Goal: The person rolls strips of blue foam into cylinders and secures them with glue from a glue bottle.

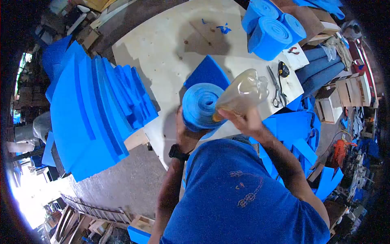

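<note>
A roll of blue foam [199,99] stands on its end at the near side of the pale table. My left hand [187,136] is wrapped round its lower left side, fingers partly hidden behind it. A blue foam flap [208,72] sticks out beyond the roll. My right hand [245,122] grips a clear plastic bottle [245,91] near its neck. The bottle is tilted, base up and to the right, with its yellowish neck at the roll's right edge. Whether anything flows out cannot be seen.
Scissors [277,87], a tape measure [283,70] and red-handled pliers [293,50] lie on the table's right side. Several finished foam rolls [270,36] stand behind them. Stacked blue foam sheets [81,118] lean at the left; foam offcuts [292,130] fill the right.
</note>
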Demonstrator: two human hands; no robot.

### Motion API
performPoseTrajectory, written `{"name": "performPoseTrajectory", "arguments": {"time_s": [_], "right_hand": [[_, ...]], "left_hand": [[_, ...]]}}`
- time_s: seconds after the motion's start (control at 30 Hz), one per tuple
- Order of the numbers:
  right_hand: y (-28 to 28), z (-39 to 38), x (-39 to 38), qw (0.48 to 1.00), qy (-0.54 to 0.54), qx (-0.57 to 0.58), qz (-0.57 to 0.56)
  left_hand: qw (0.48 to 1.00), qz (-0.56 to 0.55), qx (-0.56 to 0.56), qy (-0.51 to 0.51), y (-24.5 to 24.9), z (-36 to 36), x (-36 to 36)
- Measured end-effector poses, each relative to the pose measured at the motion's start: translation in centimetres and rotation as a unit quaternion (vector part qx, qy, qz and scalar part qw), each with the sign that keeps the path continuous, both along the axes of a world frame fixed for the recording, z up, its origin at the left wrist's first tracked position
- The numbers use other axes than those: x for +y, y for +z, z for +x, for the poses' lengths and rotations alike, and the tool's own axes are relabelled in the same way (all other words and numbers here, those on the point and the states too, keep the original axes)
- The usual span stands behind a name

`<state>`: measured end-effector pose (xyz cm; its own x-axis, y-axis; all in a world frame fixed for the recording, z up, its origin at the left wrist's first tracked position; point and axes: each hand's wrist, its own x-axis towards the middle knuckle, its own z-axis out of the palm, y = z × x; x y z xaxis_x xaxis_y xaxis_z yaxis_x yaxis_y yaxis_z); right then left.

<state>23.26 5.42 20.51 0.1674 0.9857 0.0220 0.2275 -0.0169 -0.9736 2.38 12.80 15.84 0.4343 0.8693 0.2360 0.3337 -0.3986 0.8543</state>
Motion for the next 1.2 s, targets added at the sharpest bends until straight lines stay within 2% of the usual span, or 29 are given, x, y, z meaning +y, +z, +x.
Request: {"name": "performPoseTrajectory", "arguments": {"time_s": [0.1,0.17,0.2,0.23,0.3,0.33,0.37,0.47,0.5,0.53,0.63,0.67,0.7,0.73,0.8,0.87,1.0,1.07,1.13,1.17,1.2], "right_hand": [[0.9,-3.1,0.7,0.988,0.022,0.153,-0.006],[1.5,-3.7,1.2,0.977,0.029,0.213,-0.002],[1.5,-3.4,1.2,0.992,0.026,0.025,0.12],[1.4,-2.8,1.1,0.958,0.024,-0.162,0.236],[1.2,-1.5,0.8,0.939,0.023,-0.241,0.244],[1.2,-0.5,0.4,0.98,0.025,-0.136,0.141],[1.2,0.1,0.2,0.999,0.027,-0.029,0.032],[1.9,0.6,0.0,0.999,0.033,0.014,-0.041],[1.8,0.1,-0.2,0.984,0.043,-0.15,0.084],[1.7,-0.5,-0.3,0.927,0.049,-0.311,0.206],[0.3,1.4,-0.2,0.787,0.038,-0.538,0.3],[-0.6,2.8,0.5,0.882,0.051,-0.409,0.228],[-1.4,3.8,1.1,0.95,0.066,-0.268,0.148],[-2.0,4.4,1.4,0.995,-0.033,-0.035,0.09],[-3.6,8.0,2.2,0.98,-0.189,0.062,-0.019],[-7.7,12.6,2.2,0.944,-0.269,0.18,-0.065],[-12.8,16.0,3.0,0.913,-0.296,0.127,-0.25],[-16.5,17.2,3.3,0.923,-0.263,0.025,-0.28],[-20.1,19.3,3.7,0.928,-0.205,-0.065,-0.304],[-22.4,20.8,3.5,0.934,-0.157,-0.191,-0.257],[-22.4,21.1,3.7,0.922,-0.104,-0.313,-0.203]], "left_hand": [[0.995,-0.098,0.0,-0.004,-1.1,-0.3,-0.1],[0.998,-0.051,0.039,-0.004,-1.5,-0.8,0.2],[0.998,-0.048,0.038,-0.007,-1.7,-0.8,0.2],[0.998,-0.045,0.036,-0.01,-1.9,-0.8,0.3],[0.998,-0.062,0.005,-0.014,-2.3,-0.5,0.2],[0.998,-0.059,-0.004,-0.011,-2.5,-0.5,0.0],[0.999,-0.036,-0.001,0.001,-2.7,-0.5,-0.3],[1.0,-0.01,-0.001,0.009,-3.1,-0.6,-0.5],[1.0,-0.01,-0.001,0.003,-3.2,-0.6,-0.6],[1.0,-0.023,0.008,-0.001,-3.3,-0.6,-0.7],[0.999,-0.047,0.018,-0.013,-3.1,-0.6,-0.1],[0.998,-0.06,0.019,-0.019,-3.1,-0.7,0.1],[0.998,-0.05,0.03,-0.022,-3.0,-1.0,0.0],[0.998,-0.04,0.042,-0.024,-2.8,-1.2,-0.1],[0.997,-0.071,-0.009,-0.013,-3.2,-1.5,-0.4],[0.994,-0.098,-0.028,-0.03,-4.7,-2.7,-0.7],[0.987,-0.125,-0.104,-0.015,-6.3,-3.7,-1.6],[0.979,-0.159,-0.125,-0.01,-6.8,-4.3,-1.9],[0.978,-0.181,-0.099,-0.017,-6.7,-4.7,-1.9],[0.977,-0.193,-0.087,-0.02,-6.6,-4.8,-1.8],[0.978,-0.193,-0.078,-0.022,-6.4,-4.8,-1.8]]}}
